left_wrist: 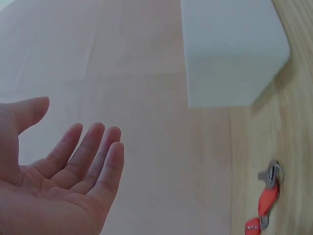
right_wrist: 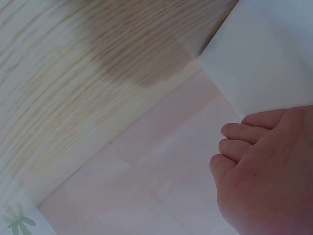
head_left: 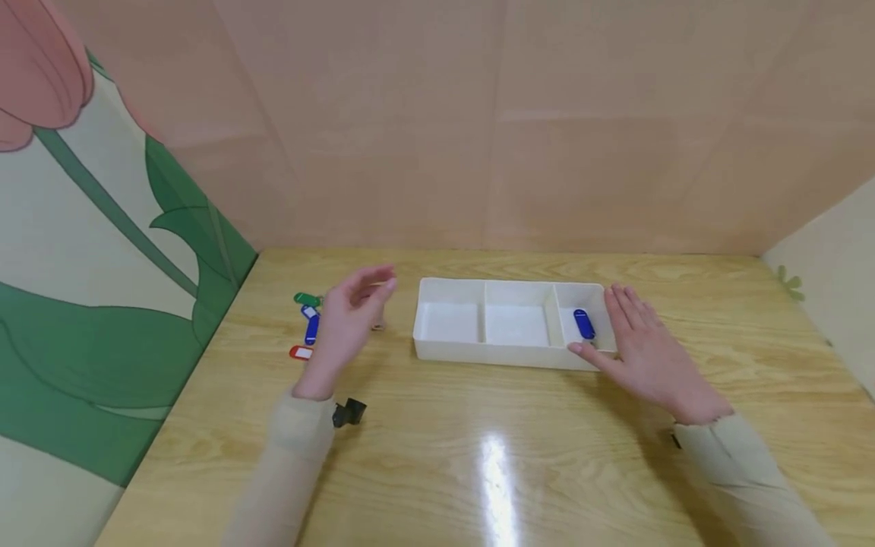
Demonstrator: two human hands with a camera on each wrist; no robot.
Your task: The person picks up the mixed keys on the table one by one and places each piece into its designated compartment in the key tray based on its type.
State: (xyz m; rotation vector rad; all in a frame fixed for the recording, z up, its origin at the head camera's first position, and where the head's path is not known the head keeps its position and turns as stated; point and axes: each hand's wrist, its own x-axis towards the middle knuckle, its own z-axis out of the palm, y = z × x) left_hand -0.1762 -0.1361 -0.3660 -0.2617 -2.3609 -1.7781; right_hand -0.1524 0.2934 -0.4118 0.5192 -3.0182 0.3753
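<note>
My left hand (head_left: pixel 345 323) is raised over the table left of a white three-compartment tray (head_left: pixel 499 354). Its fingers are bent loosely, and the left wrist view shows nothing in the palm. Low in that view lies a red key tag (left_wrist: pixel 267 199) with a metal key and ring. My right hand (head_left: pixel 645 357) lies against the tray's right end, fingers extended along the end wall and thumb over the front rim. A blue key tag (head_left: pixel 584 324) sits inside the right compartment. In the right wrist view, the fingertips (right_wrist: pixel 230 129) are at the tray's wall.
Left of my left hand lie a green key tag (head_left: pixel 307 299), a blue key tag (head_left: pixel 311 330) and a red key tag (head_left: pixel 301 352), with another blue one beside them. A pinkish wall (head_left: pixel 492 152) rises behind the table (head_left: pixel 424 456). A black piece (head_left: pixel 350 412) shows at my left wrist.
</note>
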